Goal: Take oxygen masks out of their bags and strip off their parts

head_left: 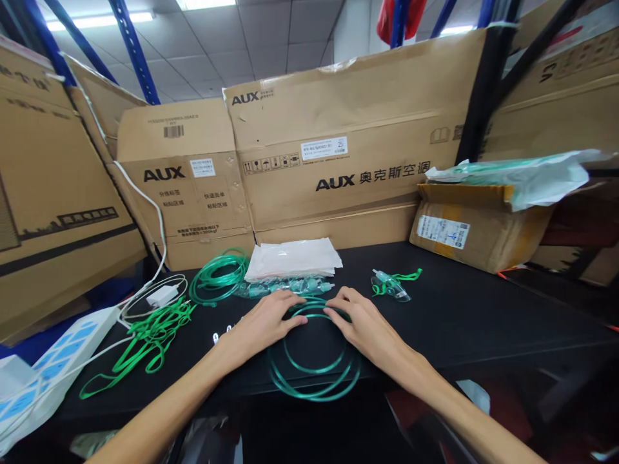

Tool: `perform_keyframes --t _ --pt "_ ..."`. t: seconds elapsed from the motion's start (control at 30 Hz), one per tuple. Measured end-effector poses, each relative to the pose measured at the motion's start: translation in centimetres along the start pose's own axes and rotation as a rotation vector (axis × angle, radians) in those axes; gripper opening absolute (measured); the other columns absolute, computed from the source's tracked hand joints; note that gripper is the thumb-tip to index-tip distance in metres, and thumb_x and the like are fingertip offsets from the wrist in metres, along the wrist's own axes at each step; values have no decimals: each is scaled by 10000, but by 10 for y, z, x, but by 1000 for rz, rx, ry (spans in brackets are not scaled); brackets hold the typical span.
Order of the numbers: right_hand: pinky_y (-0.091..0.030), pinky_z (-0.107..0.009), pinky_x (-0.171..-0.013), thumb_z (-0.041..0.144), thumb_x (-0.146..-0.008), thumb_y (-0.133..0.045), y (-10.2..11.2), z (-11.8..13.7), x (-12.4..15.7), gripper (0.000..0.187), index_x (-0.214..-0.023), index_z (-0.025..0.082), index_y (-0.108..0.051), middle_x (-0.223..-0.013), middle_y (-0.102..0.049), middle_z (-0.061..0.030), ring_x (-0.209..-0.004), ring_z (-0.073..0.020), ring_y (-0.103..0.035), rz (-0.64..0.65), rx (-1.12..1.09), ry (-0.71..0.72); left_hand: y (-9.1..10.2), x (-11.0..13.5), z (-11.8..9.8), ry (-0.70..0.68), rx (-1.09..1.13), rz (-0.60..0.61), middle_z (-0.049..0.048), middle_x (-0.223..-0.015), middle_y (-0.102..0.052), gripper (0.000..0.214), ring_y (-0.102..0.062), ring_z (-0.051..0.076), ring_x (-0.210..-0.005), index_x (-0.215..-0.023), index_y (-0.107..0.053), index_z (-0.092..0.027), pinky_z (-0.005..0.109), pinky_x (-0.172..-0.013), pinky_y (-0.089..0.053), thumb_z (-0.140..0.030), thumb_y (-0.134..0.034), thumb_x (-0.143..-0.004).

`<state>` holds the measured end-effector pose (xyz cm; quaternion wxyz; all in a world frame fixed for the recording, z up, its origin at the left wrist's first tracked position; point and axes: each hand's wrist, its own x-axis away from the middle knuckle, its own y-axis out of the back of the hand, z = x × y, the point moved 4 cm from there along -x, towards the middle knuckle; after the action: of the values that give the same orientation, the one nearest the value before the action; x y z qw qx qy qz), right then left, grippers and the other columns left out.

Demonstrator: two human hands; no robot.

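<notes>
A loose coil of green plastic tubing [323, 397] lies at the front of the black table, its lower loops reaching over the near edge. My left hand [271, 317] closes on the coil's left upper side, thumb and fingers around the strands. On the opposite side my right hand [362, 319] grips the same loops, its fingers bent over them. Just behind the hands rests a row of see-through packets with pale green parts [290, 287], below a stack of white sheets or pouches [294, 258]. Small white pieces [216, 338] sit left of my left hand.
Another green tubing coil [220, 276] and tangled green straps [157, 335] lie left, beside a white power strip [72, 354] with cables. A small see-through part with a green strap [393, 285] lies right. An opened carton [464, 225] and large cardboard boxes [338, 148] stand behind.
</notes>
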<state>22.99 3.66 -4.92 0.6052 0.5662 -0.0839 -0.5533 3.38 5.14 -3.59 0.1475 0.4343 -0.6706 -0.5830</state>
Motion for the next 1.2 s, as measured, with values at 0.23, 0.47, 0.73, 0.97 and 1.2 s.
perform_keyframes --t 0.23,0.47,0.73,0.97,1.2 --pt "-549 -428 -860 133 -1009 -490 -4 10 9 263 -1174 190 -686 -1028 -673 -115 -985 -296 -661 -34 138 -28 2 11 -4 183 -151 5 81 -938 -701 183 -684 284 -938 -1109 -691 -182 379 -851 -500 -223 -577 -971" --pt "-562 -438 -808 127 -996 -534 -7 21 10 142 -1046 180 -655 -1023 -665 -112 -907 -278 -648 27 155 58 6 21 -10 235 -185 -11 10 -802 -668 229 -680 260 -805 -1183 -633 -239 337 -733 -477 -309 -649 -965" --pt "-447 -500 -1111 229 -1033 -566 17 18 34 170 -1134 263 -697 -1217 -688 -45 -1161 -248 -628 144 13 254 1 68 -56 -63 -17 102 9 -1358 -606 486 -561 267 -1254 -1306 -564 -337 493 -1157 -332 -549 -737 -904" --pt "-488 -492 -999 219 -1038 -558 18 8 42 170 -1043 208 -728 -1085 -712 -62 -1064 -247 -634 138 -33 248 -19 79 -59 -114 -23 84 -5 -1066 -679 190 -640 224 -992 -1122 -629 -268 424 -986 -440 -417 -644 -1005" --pt "-500 -469 -944 224 -1050 -537 21 13 49 187 -1044 207 -724 -1135 -688 -89 -1058 -260 -619 66 -44 255 6 87 -29 -23 88 -143 -12 -1116 -694 142 -636 193 -1041 -1153 -649 -298 360 -1011 -425 -345 -540 -1076"
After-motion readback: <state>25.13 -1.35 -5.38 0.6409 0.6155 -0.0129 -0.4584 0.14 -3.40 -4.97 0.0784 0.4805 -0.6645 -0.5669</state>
